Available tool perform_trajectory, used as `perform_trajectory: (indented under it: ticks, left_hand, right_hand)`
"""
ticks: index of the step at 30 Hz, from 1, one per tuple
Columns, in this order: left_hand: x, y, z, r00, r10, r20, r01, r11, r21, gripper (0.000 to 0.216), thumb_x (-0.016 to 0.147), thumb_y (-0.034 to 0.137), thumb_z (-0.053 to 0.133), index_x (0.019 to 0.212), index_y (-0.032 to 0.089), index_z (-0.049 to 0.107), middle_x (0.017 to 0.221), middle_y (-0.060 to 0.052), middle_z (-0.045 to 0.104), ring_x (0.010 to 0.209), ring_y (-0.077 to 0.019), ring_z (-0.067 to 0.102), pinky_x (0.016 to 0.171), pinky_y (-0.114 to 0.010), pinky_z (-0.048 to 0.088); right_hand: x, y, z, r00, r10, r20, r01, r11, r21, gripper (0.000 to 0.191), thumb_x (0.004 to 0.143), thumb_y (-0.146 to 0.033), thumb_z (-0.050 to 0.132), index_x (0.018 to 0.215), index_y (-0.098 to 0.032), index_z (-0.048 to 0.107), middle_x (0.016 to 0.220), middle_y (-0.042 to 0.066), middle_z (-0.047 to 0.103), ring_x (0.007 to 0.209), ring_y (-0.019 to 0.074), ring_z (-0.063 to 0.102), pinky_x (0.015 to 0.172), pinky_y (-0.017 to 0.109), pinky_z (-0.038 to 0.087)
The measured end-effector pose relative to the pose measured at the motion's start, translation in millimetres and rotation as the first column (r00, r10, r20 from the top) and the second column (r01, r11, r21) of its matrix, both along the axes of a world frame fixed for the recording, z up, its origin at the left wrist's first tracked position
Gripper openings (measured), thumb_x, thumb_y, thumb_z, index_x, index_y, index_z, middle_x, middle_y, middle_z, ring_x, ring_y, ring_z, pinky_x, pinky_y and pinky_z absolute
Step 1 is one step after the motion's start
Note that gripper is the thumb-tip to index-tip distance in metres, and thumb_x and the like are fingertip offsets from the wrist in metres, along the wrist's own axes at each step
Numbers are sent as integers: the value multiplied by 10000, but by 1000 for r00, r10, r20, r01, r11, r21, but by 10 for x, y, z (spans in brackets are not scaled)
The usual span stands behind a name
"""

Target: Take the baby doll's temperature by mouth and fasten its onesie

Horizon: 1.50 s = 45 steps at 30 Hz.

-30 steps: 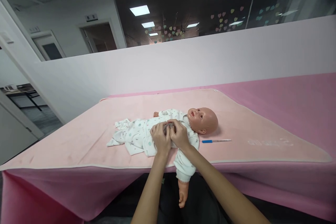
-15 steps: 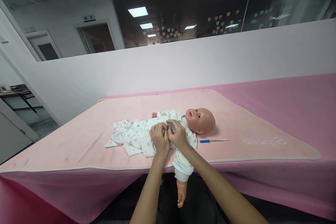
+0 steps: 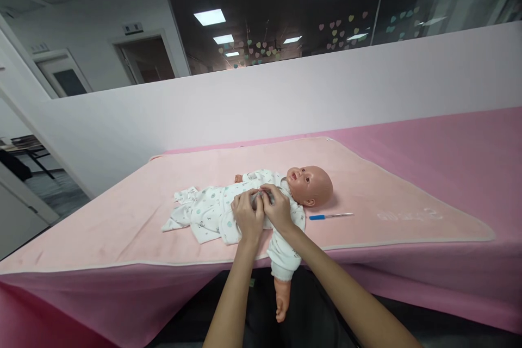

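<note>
A baby doll (image 3: 316, 185) lies on its back with its head to the right, dressed in white printed baby clothes (image 3: 210, 209). My left hand (image 3: 248, 216) and my right hand (image 3: 278, 210) meet over its chest. The fingers of both are bent and pinch the front of the top, thumbs close together. Whatever small part of the cloth sits between the fingertips is mostly hidden. One sleeved doll arm (image 3: 282, 296) hangs over the table's near edge, between my forearms.
Right of the doll's shoulder lies a thin clear stick with a blue end (image 3: 318, 217). Beneath the doll, a peach mat (image 3: 134, 217) covers part of the pink tablecloth (image 3: 460, 157). Behind the table stands a low white wall (image 3: 261, 103) with dark glass above.
My fingertips have shifted slightly at the doll's chest, with the left fingers a little farther from the right thumb. The view has tilted slightly; the doll and the stick stay in place.
</note>
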<state>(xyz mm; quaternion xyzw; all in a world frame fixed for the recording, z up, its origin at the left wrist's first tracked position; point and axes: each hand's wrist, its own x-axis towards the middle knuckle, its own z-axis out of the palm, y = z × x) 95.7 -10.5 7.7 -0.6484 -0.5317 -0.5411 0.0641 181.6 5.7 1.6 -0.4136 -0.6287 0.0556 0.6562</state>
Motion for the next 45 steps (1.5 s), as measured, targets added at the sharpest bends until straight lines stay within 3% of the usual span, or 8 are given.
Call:
perform_trajectory:
  ticks: [10,27,36,45]
  left_hand:
    - [5,15,-12,999,26,-39,-27,999,-37,129,826,258,479,867,208,590,857,-17,644,863,-195,507,799,-334,341]
    - [-22,14,-11,1000,-9,7,9,998,-65,180,876,276,414,915,213,579,905,-13,645,876,-182,511,798,-328,336]
    - [-27,26,-23,1000,-7,20,8,997,-79,206,893,265,377,886,224,579,867,0,651,831,-174,516,792,-323,336]
    - [-33,75,-76,999,29,-26,-31,997,-74,243,912,290,330,870,212,556,851,-20,640,831,-193,508,766,-331,339]
  right_hand:
    - [1,-5,-13,999,4,-34,-5,999,-51,123,833,-176,424,880,-211,533,810,14,642,753,154,600,686,283,470]
    - [-7,-19,4,997,48,53,-49,998,29,320,720,-88,465,1010,-193,551,965,56,635,911,186,576,829,331,470]
    - [-5,14,-22,998,54,34,-54,998,19,243,793,-155,467,1013,-202,558,961,57,641,908,180,582,825,338,475]
    - [-7,29,-28,997,44,60,-47,997,54,260,775,-134,464,1003,-205,565,964,56,639,907,183,583,825,343,476]
